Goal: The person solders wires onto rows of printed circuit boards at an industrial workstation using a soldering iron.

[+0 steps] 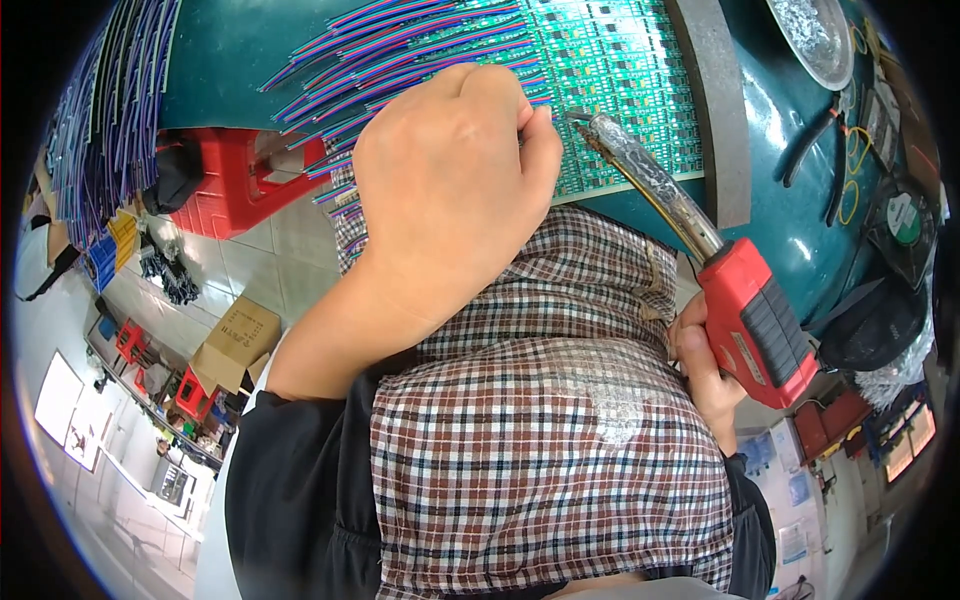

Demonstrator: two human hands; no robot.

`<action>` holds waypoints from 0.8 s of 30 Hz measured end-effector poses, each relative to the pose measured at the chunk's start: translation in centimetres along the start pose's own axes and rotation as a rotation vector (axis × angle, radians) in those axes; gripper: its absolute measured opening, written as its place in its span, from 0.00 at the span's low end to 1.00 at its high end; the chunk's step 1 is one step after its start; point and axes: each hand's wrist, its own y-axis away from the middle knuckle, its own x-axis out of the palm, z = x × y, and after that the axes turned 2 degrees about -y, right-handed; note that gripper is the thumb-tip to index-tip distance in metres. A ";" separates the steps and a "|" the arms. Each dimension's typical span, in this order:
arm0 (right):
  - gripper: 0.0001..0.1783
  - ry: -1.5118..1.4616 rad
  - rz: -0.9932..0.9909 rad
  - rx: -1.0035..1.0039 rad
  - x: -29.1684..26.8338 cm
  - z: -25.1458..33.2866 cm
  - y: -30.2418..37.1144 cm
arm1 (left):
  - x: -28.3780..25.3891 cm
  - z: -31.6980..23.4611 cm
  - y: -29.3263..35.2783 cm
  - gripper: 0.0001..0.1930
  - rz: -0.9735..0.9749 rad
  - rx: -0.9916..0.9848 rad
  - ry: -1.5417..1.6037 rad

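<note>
My left hand (450,170) is closed in a pinch over the near edge of a green circuit board panel (620,80). What its fingertips hold is hidden under the knuckles. Rows of thin multicoloured wires (400,50) run leftward from the panel, several of them passing under this hand. Down at the right, my right hand (705,365) grips a soldering gun (760,325) with a red body and black ribbed panel. Its metal barrel slants up and left, and the tip is at the panel, just right of my left thumb.
A grey bar (712,110) lies along the panel's right side on the green tabletop (765,150). Farther right are a round metal dish (815,35), pliers (825,155) and a small fan (900,220). More wires (110,110) hang at the left, near a red stool (225,180) and a cardboard box (238,340).
</note>
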 end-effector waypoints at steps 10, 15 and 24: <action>0.06 0.116 0.050 -0.031 0.0 0.2 -0.2 | 0.1 0.1 0.1 0.10 -0.023 0.020 0.005; 0.06 0.140 0.008 -0.043 0.1 -0.3 0.0 | 0.0 0.3 0.1 0.10 -0.020 0.031 0.006; 0.08 0.022 -0.042 -0.051 0.0 -0.6 0.1 | 0.0 0.1 0.1 0.10 -0.019 0.039 -0.007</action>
